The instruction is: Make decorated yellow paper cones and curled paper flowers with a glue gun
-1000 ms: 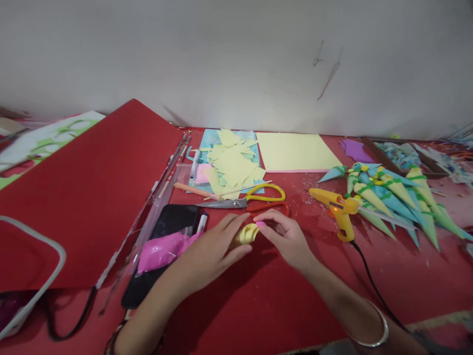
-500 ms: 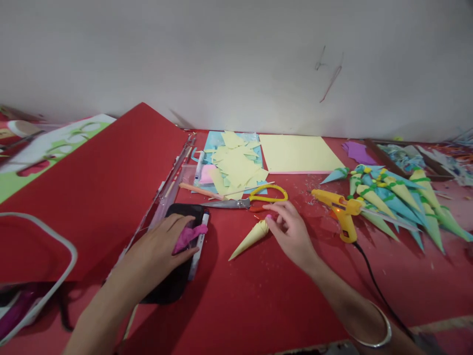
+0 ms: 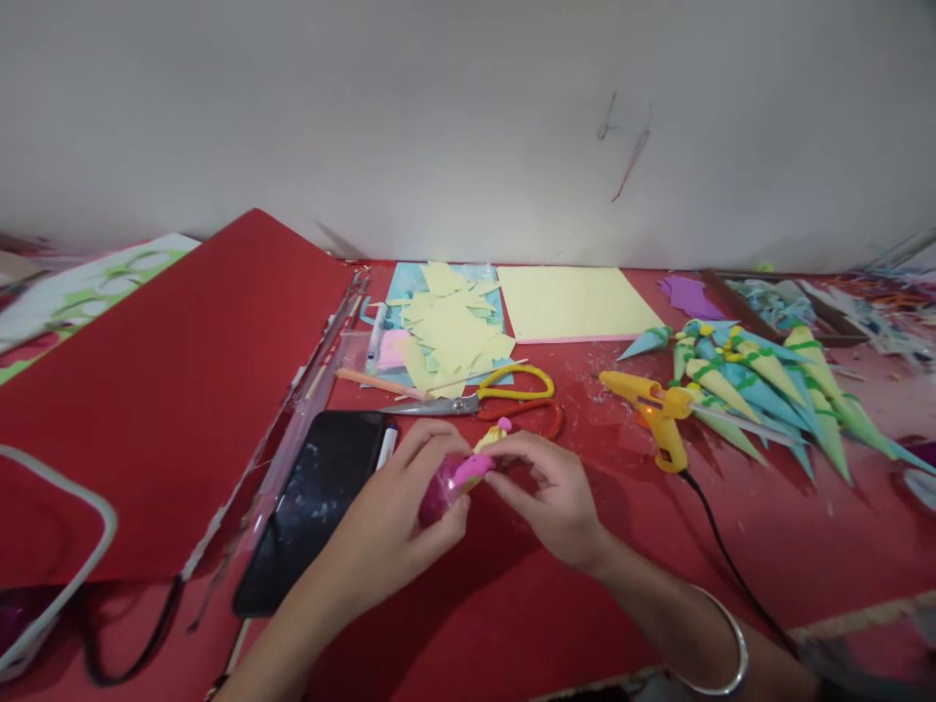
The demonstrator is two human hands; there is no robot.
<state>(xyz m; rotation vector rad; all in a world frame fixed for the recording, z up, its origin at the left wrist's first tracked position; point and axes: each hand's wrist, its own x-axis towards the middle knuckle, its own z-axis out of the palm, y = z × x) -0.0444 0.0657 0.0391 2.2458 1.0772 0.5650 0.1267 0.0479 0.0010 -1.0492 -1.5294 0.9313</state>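
Observation:
A lump of bright pink clay [image 3: 474, 470], partly wrapped in clear plastic, is held in the curled fingers of my left hand [image 3: 391, 512]. My right hand [image 3: 560, 487] pinches the near edge of that lump between thumb and fingertips. Just behind the hands lies a pale yellow paper cone [image 3: 491, 437] topped with a small pink ball [image 3: 504, 424]; most of the cone is hidden. Scissors [image 3: 468, 402] with one yellow and one red handle lie beyond it. A black phone [image 3: 311, 502] and a white marker [image 3: 387, 447] rest beside my left hand.
A yellow glue gun [image 3: 662, 414] with its cord lies at right, against a pile of blue and yellow paper cones [image 3: 753, 380]. Yellow paper scraps [image 3: 457, 327] and a yellow sheet [image 3: 577, 302] lie toward the wall. A large red board [image 3: 182, 390] covers the left.
My left hand has lifted the pink lump off the phone and carried it right. My right hand has left the cone's pink tip and now pinches the lump.

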